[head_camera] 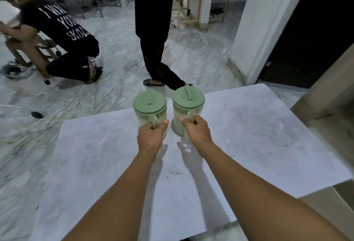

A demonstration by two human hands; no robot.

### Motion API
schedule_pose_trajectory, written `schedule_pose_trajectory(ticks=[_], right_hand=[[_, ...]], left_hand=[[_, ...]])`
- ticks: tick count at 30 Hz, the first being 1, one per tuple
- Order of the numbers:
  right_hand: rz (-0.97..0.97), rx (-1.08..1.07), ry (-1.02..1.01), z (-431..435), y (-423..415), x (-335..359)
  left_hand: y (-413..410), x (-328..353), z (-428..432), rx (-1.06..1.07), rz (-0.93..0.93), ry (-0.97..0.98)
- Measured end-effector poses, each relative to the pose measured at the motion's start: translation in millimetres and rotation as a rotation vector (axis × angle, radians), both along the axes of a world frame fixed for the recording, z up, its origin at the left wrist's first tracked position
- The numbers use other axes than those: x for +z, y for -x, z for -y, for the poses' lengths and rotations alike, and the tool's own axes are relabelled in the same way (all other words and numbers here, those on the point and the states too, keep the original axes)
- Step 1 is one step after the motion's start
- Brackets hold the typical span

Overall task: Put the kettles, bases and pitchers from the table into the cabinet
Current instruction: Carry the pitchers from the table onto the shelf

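Two clear pitchers with green lids stand side by side near the far edge of the grey table (99,160). My left hand (151,135) is closed around the handle of the left pitcher (149,104). The handle of the right pitcher (188,100) is gripped by my right hand (197,128). Whether the pitchers rest on the table or hang just above it, I cannot tell. No kettle or base is in view.
Beyond the table a person in black trousers (153,39) stands on the marble floor, and another person (63,36) crouches at the left. A white pillar (254,30) and a dark doorway are at the right. A beige cabinet edge (325,91) is at the far right.
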State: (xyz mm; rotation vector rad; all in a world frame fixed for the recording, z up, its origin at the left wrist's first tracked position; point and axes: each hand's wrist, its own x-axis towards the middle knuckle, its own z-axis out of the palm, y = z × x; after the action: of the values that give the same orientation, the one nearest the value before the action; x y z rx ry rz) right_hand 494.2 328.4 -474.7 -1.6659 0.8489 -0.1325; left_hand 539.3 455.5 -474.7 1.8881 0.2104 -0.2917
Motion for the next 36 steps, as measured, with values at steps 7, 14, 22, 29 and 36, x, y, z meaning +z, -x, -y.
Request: schedule_pose_trajectory(ticks=[7,14,22,29,36], right_hand=[[0.151,-0.237,-0.097,-3.3,49.6,47.1],[0.356,-0.558,-0.054,7.4,155.1,132.9],[0.526,-1.034,0.251,40.5,343.5,227.7],[0.605,-1.382,0.424,66.3,525.0,270.4],[0.634,-1.528,0.575,98.3,693.9,287.4]], left_hand=[[13.2,45.2,-4.4,-0.118,0.03,0.214],[88.9,145.9,31.2,-0.425,0.132,0.447],[254.8,240.1,115.7,-0.775,0.208,0.635],[427.7,279.9,186.1,-1.07,0.24,0.722],[598.2,296.7,247.2,-1.265,0.189,0.828]])
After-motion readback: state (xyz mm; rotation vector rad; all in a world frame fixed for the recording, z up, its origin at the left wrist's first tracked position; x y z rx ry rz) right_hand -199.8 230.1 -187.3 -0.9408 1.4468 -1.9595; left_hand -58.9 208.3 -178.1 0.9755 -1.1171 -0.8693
